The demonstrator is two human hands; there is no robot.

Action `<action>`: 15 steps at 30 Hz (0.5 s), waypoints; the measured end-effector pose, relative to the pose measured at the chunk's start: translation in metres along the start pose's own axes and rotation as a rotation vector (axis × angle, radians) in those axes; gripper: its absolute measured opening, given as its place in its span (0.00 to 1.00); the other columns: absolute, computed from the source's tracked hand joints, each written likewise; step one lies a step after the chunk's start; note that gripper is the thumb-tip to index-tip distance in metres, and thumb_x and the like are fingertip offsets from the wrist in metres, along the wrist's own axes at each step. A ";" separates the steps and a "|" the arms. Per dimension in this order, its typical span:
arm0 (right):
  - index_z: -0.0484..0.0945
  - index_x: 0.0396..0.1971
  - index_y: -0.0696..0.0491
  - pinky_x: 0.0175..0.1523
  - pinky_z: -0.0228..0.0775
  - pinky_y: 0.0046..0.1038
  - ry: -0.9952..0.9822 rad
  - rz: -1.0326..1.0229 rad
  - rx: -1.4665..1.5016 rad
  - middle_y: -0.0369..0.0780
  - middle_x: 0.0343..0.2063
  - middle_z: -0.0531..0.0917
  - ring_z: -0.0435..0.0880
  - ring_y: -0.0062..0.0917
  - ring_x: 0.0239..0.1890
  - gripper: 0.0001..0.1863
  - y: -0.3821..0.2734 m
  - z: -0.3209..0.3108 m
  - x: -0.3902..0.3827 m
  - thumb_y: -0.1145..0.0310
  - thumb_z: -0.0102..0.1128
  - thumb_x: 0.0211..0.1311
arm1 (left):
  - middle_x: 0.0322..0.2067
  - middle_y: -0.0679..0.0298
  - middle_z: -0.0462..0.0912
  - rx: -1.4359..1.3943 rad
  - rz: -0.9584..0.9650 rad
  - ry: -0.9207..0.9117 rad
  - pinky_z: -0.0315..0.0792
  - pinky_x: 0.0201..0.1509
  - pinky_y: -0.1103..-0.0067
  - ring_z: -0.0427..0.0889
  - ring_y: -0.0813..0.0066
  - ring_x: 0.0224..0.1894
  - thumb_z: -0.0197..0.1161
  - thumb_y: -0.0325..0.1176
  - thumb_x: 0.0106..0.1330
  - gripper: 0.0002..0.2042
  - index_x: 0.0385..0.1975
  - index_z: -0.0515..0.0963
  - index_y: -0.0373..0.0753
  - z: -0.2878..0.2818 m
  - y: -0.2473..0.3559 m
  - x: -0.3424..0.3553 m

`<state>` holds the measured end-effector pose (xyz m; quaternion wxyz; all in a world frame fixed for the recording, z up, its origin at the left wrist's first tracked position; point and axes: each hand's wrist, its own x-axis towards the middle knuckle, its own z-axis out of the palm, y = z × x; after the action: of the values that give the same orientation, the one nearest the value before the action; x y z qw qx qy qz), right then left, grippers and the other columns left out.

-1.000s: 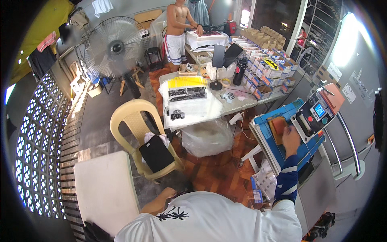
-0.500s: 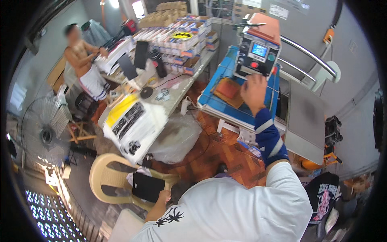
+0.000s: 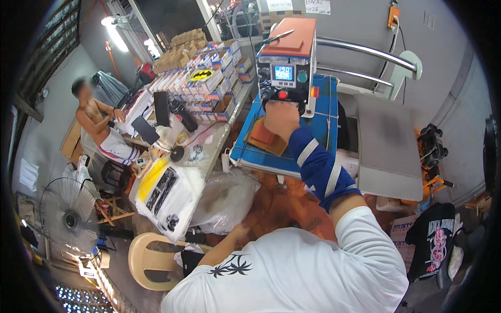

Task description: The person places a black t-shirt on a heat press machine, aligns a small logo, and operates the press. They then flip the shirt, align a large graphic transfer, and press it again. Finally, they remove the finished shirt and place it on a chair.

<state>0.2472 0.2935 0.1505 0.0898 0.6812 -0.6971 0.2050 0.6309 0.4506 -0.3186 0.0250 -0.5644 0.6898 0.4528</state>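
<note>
My right hand (image 3: 282,117), at the end of a forearm in a blue sleeve with white stripes, grips the front handle of a heat press (image 3: 287,68) with a small lit display. Its fingertips are partly hidden. Just below it, an orange-brown square pad (image 3: 263,136) lies on the blue platform (image 3: 318,146). My left hand (image 3: 239,229) hangs low, near a clear plastic bundle (image 3: 224,193) under the table edge; its fingers are too blurred to read.
A table (image 3: 214,167) holds printed sheets (image 3: 164,193), stacked boxes (image 3: 209,83) and phones. A shirtless co-worker (image 3: 96,125) works beyond it. A fan (image 3: 70,219) and plastic chair (image 3: 143,271) are lower left; a grey board (image 3: 389,146) is right of the press.
The view has turned toward the press. My right hand has moved up and closed at the press's front. My left hand has moved forward from beside the chair's black cloth.
</note>
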 end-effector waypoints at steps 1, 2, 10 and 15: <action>0.85 0.41 0.57 0.43 0.82 0.41 -0.020 -0.017 0.008 0.50 0.36 0.89 0.91 0.42 0.40 0.15 0.000 -0.004 -0.001 0.66 0.55 0.59 | 0.45 0.49 0.88 -0.009 0.018 0.039 0.79 0.50 0.63 0.87 0.50 0.46 0.64 0.45 0.64 0.17 0.42 0.87 0.38 0.004 -0.005 0.006; 0.84 0.39 0.57 0.43 0.83 0.40 0.022 -0.016 -0.021 0.50 0.36 0.89 0.91 0.41 0.39 0.14 -0.001 -0.001 -0.002 0.66 0.55 0.60 | 0.46 0.49 0.87 -0.024 0.034 0.073 0.79 0.50 0.63 0.87 0.49 0.45 0.65 0.44 0.63 0.16 0.41 0.87 0.39 0.005 -0.005 0.011; 0.83 0.35 0.55 0.32 0.82 0.38 0.086 -0.047 -0.025 0.45 0.27 0.88 0.90 0.38 0.28 0.11 0.026 0.024 -0.003 0.65 0.58 0.60 | 0.41 0.50 0.89 0.007 0.061 0.705 0.78 0.51 0.66 0.88 0.58 0.46 0.59 0.39 0.72 0.15 0.46 0.85 0.36 -0.212 0.190 0.049; 0.82 0.32 0.55 0.29 0.80 0.37 0.249 -0.105 0.009 0.43 0.23 0.87 0.89 0.36 0.25 0.12 0.013 0.031 -0.006 0.62 0.62 0.58 | 0.36 0.60 0.88 -0.096 0.733 0.892 0.77 0.50 0.77 0.86 0.74 0.44 0.64 0.43 0.73 0.17 0.48 0.84 0.35 -0.383 0.459 -0.011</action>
<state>0.2399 0.2864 0.1185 0.1831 0.6864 -0.6431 0.2860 0.4496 0.1875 0.1860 -0.4520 -0.4254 0.7628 0.1811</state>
